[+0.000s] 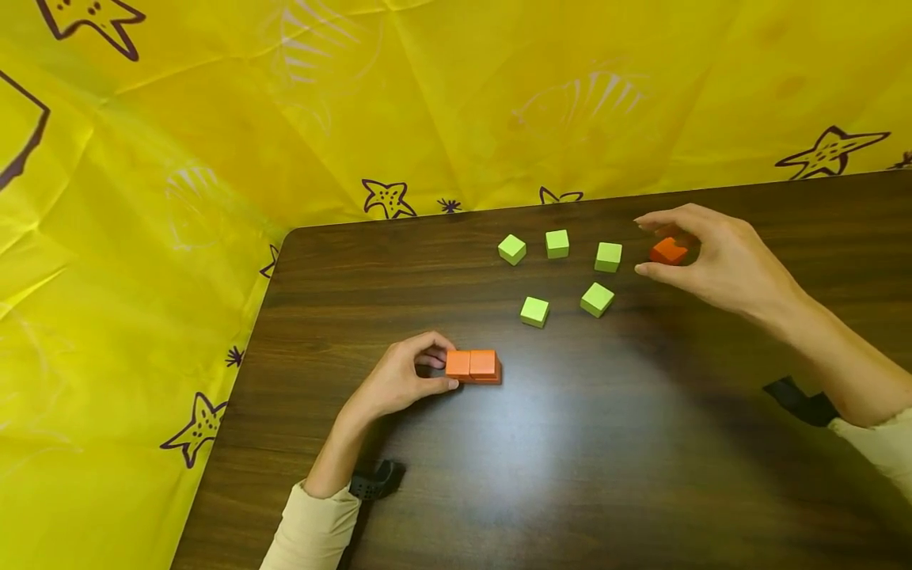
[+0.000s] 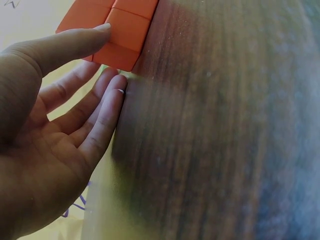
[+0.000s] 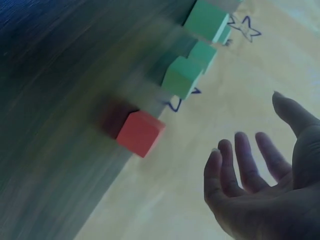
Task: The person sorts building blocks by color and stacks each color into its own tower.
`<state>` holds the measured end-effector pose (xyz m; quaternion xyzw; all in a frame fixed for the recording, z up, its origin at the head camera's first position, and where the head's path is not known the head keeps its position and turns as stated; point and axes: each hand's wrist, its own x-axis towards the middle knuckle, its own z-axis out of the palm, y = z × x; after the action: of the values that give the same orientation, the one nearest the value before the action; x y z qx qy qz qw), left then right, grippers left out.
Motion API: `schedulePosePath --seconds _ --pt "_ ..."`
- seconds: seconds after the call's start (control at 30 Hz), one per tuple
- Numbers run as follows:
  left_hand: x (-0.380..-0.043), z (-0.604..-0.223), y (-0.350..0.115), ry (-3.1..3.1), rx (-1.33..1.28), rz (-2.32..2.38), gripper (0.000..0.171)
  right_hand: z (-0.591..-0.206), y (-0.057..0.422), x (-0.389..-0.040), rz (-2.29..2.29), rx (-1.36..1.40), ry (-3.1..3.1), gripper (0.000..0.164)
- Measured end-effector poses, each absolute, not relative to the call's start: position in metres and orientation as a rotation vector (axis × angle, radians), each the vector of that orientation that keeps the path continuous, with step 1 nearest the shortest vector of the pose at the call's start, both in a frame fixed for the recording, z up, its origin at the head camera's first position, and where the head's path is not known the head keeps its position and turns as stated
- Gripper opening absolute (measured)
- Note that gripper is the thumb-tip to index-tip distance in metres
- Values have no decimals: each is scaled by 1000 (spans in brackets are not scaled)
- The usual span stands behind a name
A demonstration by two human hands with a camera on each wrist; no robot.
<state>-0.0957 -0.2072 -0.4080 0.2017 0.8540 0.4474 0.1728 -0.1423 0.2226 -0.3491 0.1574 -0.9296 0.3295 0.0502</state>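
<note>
A small stack of orange blocks [image 1: 473, 364] stands on the table left of its middle, two side by side on top and more beneath. My left hand [image 1: 395, 380] holds its left end between thumb and index finger; in the left wrist view the thumb [image 2: 75, 45] lies against a block's side. At the far right, a lone red-orange block [image 1: 668, 252] sits on the table. My right hand [image 1: 730, 257] is raised over it with thumb and fingers spread, partly covering it in the head view. The right wrist view has this hand [image 3: 260, 195] apart from the block [image 3: 141, 134].
Several light green cubes, among them one near the front [image 1: 534, 311] and one by the back edge [image 1: 557, 244], are scattered between the hands. The dark wooden table [image 1: 570, 475] ends at a yellow sheet [image 1: 456, 103] printed with stars and fish, behind and to the left.
</note>
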Motion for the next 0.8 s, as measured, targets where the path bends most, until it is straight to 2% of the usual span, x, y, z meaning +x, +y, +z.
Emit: schedulePosePath --seconds 0.8 --pt "-95 -407 -207 2433 553 1260 36 -367 254 -156 1031 361 -2875 54"
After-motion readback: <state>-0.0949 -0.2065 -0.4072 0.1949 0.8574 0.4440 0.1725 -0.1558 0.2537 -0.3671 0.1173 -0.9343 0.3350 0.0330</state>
